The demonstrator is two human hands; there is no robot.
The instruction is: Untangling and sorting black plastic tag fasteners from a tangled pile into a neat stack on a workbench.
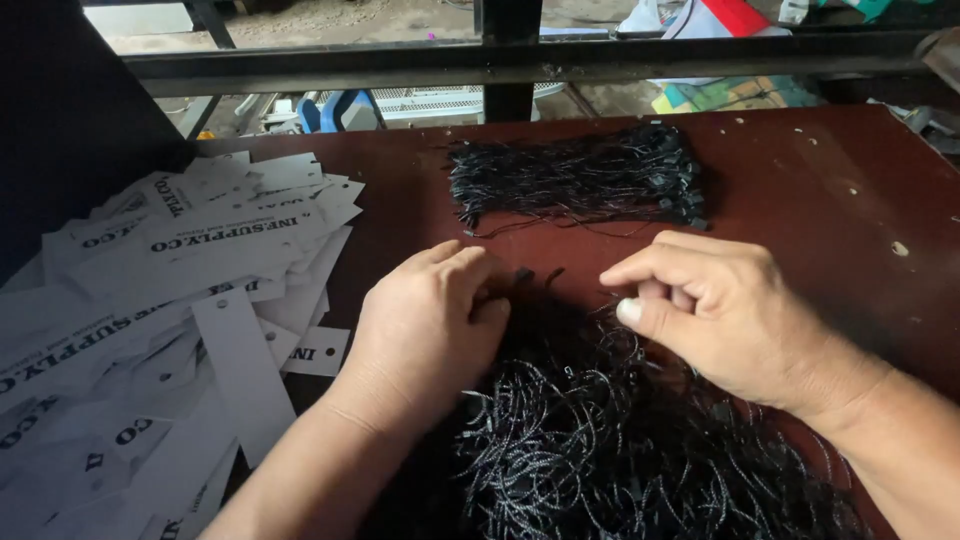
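Tangle of black strings (600, 440) beneath both hands, left hand (430, 325), right hand (715, 310)

Soft daylight from the top, dim foreground, slight blur at edges

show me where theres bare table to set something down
Bare table lies right of the tidy cord bundle, above the right hand. A narrow strip runs between the paper tags and that bundle. The loose cord heap under the left hand is crowded.

Bare brown tabletop (840, 190) open toward two o'clock. Blocked at twelve by a tidy string bundle (580, 180), at nine by heaped white paper tags (180, 300), at six by a loose black string pile (600, 450).
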